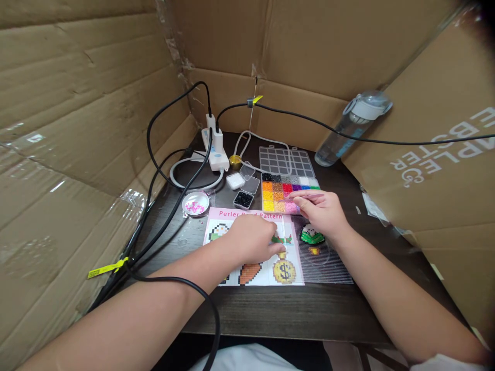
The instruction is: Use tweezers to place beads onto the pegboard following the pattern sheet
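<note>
Centrally, the bead tray [288, 195], a compartmented box of sorted coloured beads, sits on the dark table [294, 309] just behind the pattern sheet [253, 247]. The right hand [323, 211] rests at the tray's near right corner, fingers curled and pinched together over the pink compartment; whether a bead is held between the fingertips cannot be determined. The left hand [251, 239] lies palm down on the pattern sheet, fingers loosely bent, fingertips touching the printed designs near the coin motif [284, 270]; it grasps nothing visible.

Right of the sheet, a clear pegboard [325, 252] carries a partly built green and white bead figure [312, 234]. Behind the tray lies its transparent lid [286, 161]. Left of the tray stand small open boxes, one with black beads [243, 199], and a round dish of pink beads [195, 204]. A white power strip [216, 149] with black cables occupies the rear. A water bottle [351, 126] leans against the cardboard wall [77, 103].
</note>
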Tool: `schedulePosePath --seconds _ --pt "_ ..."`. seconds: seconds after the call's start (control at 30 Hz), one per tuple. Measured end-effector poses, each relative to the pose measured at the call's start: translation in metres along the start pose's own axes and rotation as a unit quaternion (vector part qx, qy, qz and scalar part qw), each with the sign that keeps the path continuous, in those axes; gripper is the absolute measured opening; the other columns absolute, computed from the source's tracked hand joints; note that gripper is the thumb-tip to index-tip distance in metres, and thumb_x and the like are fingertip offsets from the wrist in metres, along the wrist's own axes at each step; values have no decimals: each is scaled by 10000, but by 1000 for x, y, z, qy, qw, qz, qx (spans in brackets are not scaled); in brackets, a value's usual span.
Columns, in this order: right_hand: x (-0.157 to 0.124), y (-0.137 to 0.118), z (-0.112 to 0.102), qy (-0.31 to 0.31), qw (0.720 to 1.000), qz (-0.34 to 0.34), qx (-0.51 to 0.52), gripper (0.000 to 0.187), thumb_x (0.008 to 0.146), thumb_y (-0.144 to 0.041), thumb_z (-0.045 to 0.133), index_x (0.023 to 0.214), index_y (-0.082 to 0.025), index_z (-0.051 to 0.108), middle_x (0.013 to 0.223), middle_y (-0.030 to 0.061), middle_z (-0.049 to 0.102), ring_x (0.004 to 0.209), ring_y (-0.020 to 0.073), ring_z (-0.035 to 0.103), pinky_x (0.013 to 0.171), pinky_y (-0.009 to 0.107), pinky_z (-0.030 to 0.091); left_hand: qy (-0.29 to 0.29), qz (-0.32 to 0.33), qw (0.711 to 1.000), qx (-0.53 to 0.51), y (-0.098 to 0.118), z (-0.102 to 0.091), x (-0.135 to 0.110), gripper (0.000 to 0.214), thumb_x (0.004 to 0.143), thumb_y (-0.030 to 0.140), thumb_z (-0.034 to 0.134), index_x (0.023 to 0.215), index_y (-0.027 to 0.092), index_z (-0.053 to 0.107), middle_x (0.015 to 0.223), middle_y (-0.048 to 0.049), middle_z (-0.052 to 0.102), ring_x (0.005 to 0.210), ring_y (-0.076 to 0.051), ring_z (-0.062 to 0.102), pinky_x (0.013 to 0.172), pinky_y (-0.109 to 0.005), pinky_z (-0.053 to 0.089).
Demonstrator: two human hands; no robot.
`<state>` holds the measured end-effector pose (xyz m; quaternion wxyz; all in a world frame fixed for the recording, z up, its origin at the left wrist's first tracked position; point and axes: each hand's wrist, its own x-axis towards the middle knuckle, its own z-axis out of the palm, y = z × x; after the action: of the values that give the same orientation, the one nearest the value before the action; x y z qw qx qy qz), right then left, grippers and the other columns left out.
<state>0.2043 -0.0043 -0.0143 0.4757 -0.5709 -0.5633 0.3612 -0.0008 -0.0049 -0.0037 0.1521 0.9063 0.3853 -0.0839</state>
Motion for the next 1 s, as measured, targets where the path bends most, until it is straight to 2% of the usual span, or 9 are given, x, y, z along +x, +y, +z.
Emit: schedulePosePath --seconds 0.1,0.17,0.23,0.3,0.43,0.57,0.7,0.83,1.0 --pt "-7 -13 -15 29 999 -25 25 246 809 -388 797 889 -159 844 513 -9 561 445 81 393 419 243 299 -1 -2 1000 2 0 0 1 518 940 670 581 968 192 777 910 -131 794 855 -328 747 669 -371 484" --pt "-16 -19 -29 40 998 -35 46 260 831 -423 800 906 -179 848 592 29 643 461 87 405 432 260 309 -1 -3 1000 2 0 0 1 508 942 665 580 951 195 775 895 -128 788 849 -318 740 670 -364 477" --pt "-30 -20 -43 53 996 -36 55 283 833 -465 816 926 -200 850 758 83 751 494 103 449 443 280 342 -1 -2 1000 1 -1 0 2 498 949 653 577 954 195 772 897 -127 784 857 -310 735 671 -355 467" --pt "-49 -15 -56 71 995 -23 59 306 807 -498 848 923 -215 851 889 117 800 509 115 480 437 288 353 -3 -2 1000 -1 -1 0 2 494 952 645 576 960 190 767 904 -130 781 866 -309 731 670 -350 457" --pt "-92 8 -72 89 992 36 79 284 793 -482 877 894 -218 855 855 127 810 457 103 461 414 277 341 -3 3 1000 3 -1 -1 2 494 962 638 559 995 186 756 912 -137 776 884 -317 724 675 -355 445" --pt "-120 33 -75 112 988 83 72 286 807 -466 870 894 -195 859 827 136 803 462 107 463 419 279 350 -3 -1 1000 12 -1 -1 3 496 962 652 544 991 201 748 890 -125 767 876 -309 715 669 -348 432" --pt "-128 48 -73 123 985 101 68 304 820 -473 855 910 -182 858 834 137 800 472 105 472 417 268 352 -2 -4 1000 23 -2 0 4 512 963 669 524 983 209 746 870 -122 758 874 -307 710 675 -345 435" --pt "-127 48 -70 126 986 96 49 316 830 -474 841 918 -171 856 856 148 806 469 105 489 412 265 377 1 -2 1000 25 -3 1 5 519 962 675 519 980 208 746 877 -128 755 879 -314 711 688 -354 444" --pt "-125 41 -67 121 988 95 18 308 829 -465 830 906 -168 855 757 117 783 443 94 453 395 248 357 5 -9 1000 10 -3 2 5 489 948 658 551 948 206 739 842 -120 745 853 -314 712 690 -359 441"
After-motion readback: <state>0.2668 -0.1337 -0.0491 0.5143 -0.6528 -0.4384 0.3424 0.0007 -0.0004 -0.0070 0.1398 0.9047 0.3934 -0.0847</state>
